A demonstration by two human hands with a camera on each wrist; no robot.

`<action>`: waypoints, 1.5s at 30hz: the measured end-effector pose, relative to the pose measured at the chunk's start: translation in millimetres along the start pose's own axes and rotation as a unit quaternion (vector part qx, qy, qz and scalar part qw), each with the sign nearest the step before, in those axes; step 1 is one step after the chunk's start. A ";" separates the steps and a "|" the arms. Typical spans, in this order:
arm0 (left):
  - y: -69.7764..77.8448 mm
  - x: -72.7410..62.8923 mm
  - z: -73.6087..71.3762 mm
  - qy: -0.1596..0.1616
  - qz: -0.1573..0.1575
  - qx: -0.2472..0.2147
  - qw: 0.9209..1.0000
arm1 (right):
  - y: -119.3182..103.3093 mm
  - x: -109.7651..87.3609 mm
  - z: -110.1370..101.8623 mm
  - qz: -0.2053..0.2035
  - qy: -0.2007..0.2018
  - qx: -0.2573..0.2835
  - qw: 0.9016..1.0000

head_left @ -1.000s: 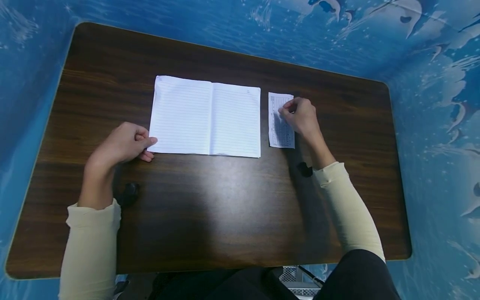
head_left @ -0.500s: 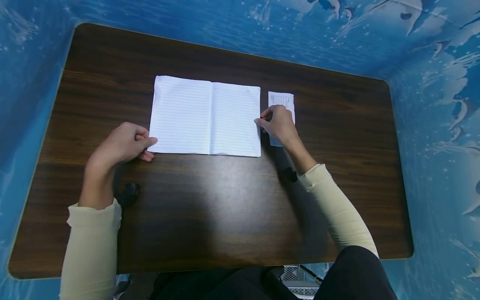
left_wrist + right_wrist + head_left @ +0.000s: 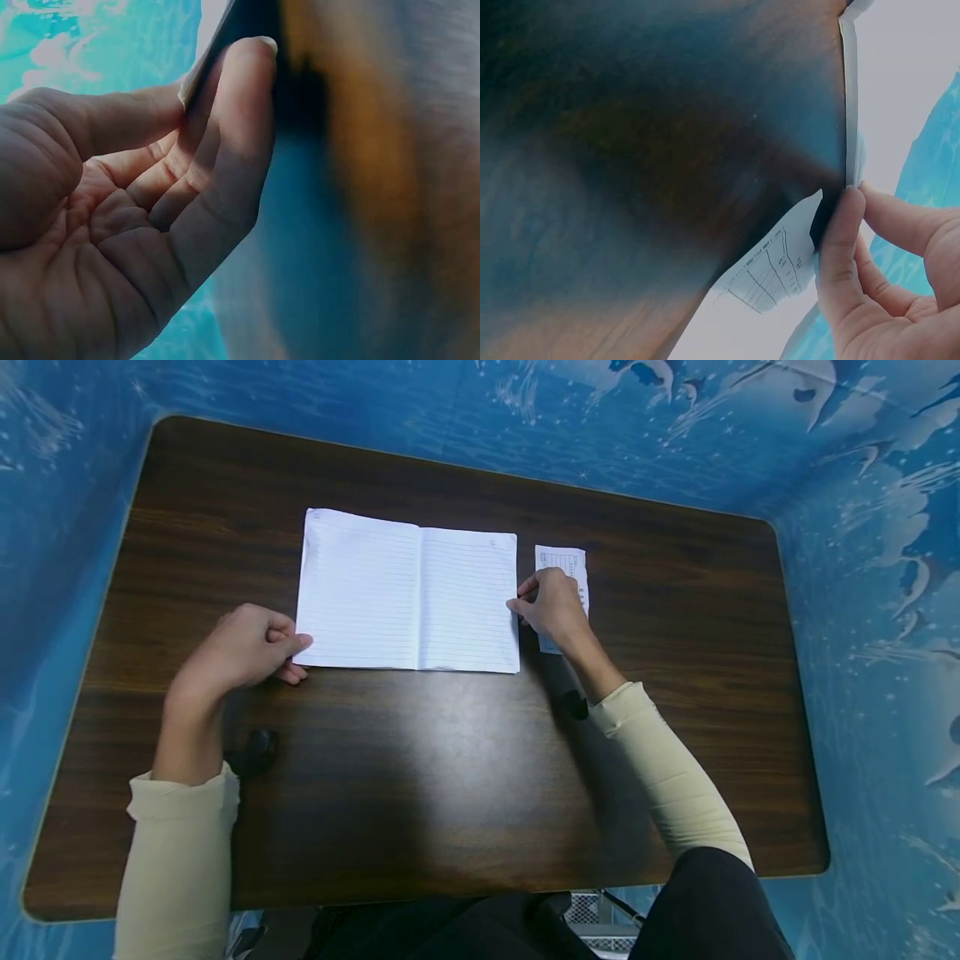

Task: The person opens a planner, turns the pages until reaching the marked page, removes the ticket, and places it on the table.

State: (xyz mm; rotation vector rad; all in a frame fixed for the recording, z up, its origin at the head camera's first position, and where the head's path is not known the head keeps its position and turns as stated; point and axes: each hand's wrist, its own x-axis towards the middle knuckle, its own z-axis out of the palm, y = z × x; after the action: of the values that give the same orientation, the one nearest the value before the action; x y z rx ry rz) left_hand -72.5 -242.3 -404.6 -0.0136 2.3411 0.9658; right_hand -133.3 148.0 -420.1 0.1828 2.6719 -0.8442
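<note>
An open lined notebook [image 3: 360,593] lies flat on the dark wooden table, its pages bare but for a small mark at the upper right. My left hand [image 3: 251,647] pinches its lower left corner, thumb on top and fingers beneath; in the left wrist view the notebook's corner [image 3: 202,71] sits between thumb and fingers. At the notebook's right edge, my right hand [image 3: 555,606] pinches the page edges [image 3: 850,112] between thumb and forefinger. Partly covered by that hand is a small printed paper slip [image 3: 561,558], lying just right of the notebook.
The brown table [image 3: 465,760] has rounded corners and stands against blue sea-patterned sheeting [image 3: 375,410]. A black object [image 3: 258,747] sits by the left wrist, another black object [image 3: 575,703] by the right wrist.
My right hand has moved left from the paper slip to the notebook's right edge, then stayed there. The left hand keeps its hold on the notebook's corner.
</note>
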 end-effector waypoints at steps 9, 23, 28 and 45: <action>33.8 -17.9 -12.2 0.061 0.080 0.026 0.995 | -0.2 -0.9 -0.4 -0.004 0.011 0.006 1.000; 100.5 -35.1 -4.8 0.091 0.169 0.071 0.979 | -8.0 0.0 5.8 -0.009 0.022 0.019 1.000; 125.9 -31.4 4.5 0.085 0.199 0.099 0.971 | -8.8 -0.8 9.1 -0.014 0.028 0.034 0.999; 173.5 25.6 65.3 -0.008 0.245 0.141 0.959 | -8.5 5.5 11.7 -0.039 0.022 0.039 0.998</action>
State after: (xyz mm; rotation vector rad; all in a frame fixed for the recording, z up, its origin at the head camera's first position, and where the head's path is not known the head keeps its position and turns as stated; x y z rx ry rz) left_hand -98.7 -67.3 -343.7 0.7150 2.4961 0.8321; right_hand -137.1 134.4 -426.5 0.1161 2.7038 -0.9810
